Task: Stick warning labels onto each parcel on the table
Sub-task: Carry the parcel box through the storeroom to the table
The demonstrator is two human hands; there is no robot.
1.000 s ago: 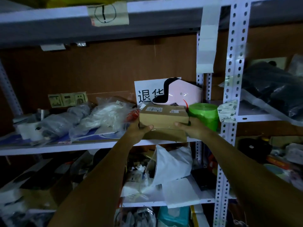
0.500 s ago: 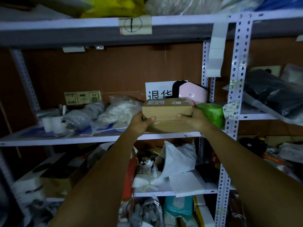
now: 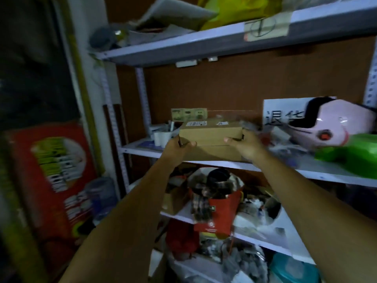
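Fetching step: left hand and right hand, fingers clamped on opposite ends of the flat brown cardboard parcel, hold it mid-frame at the white metal shelf edge; next, probably, carrying it to the surface for labelling.

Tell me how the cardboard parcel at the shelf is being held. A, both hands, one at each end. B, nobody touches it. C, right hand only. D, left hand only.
A: the left hand grips the left end of the cardboard parcel and the right hand grips its right end, thumbs on the front face.
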